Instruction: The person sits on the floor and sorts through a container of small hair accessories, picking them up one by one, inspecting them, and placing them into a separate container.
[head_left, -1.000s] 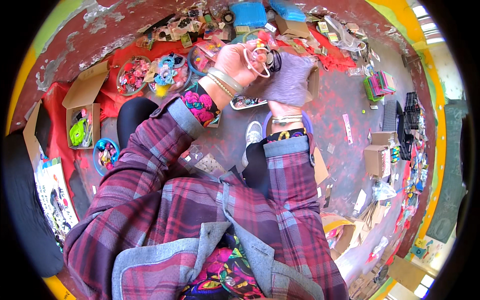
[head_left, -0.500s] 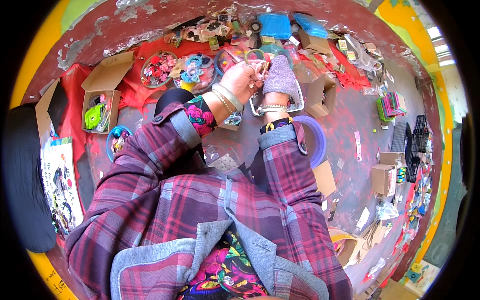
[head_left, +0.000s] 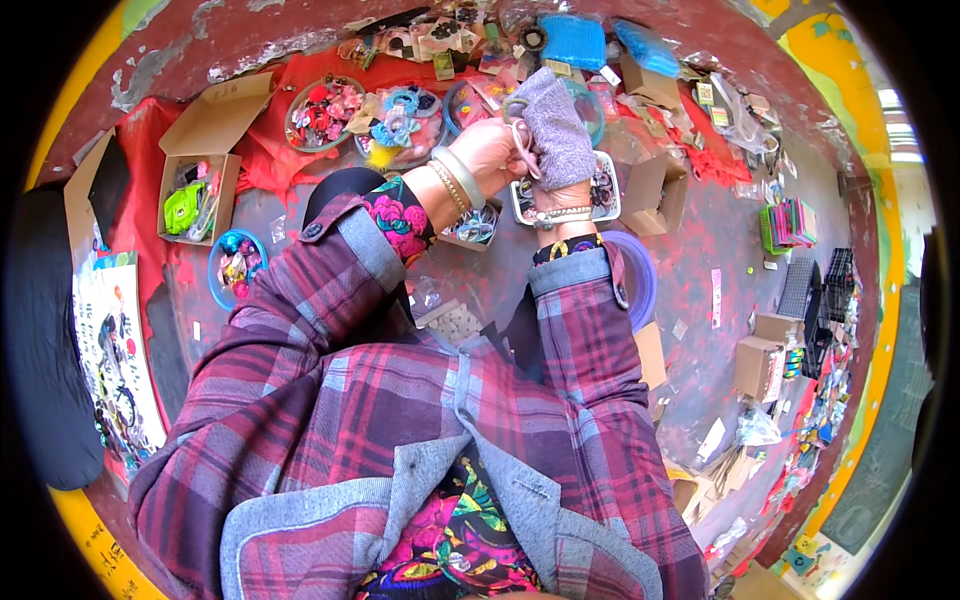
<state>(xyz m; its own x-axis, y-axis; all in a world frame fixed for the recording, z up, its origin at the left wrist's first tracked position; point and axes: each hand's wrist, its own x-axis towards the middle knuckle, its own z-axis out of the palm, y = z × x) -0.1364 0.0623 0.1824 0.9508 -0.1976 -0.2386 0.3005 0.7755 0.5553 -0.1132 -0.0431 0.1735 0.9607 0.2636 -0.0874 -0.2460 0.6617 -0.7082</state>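
Note:
Near the top middle, my left hand (head_left: 485, 155) is closed, its fingertips pinching a pale pink looped band (head_left: 525, 150) that looks like a hair tie. Right beside it, my right hand (head_left: 567, 188) is mostly covered by a fuzzy grey-purple cloth or mitt (head_left: 556, 128), so its fingers are hidden. The cloth meets the pink loop. Just below my right hand is a white basket (head_left: 612, 210) holding small dark and coloured items. An open box of coloured hair bands (head_left: 472, 230) sits under my left wrist.
Round trays of hair ornaments (head_left: 325, 112) stand at the upper left, beside open cardboard boxes (head_left: 200, 180). A blue-rimmed basin (head_left: 238, 268) is at left. A purple ring (head_left: 640, 280) and a cardboard box (head_left: 655, 195) are at right.
The view has shifted slightly, showing more of the white basket. The cloth-covered hand now tilts more to the left at its top, and the pink loop shows more clearly.

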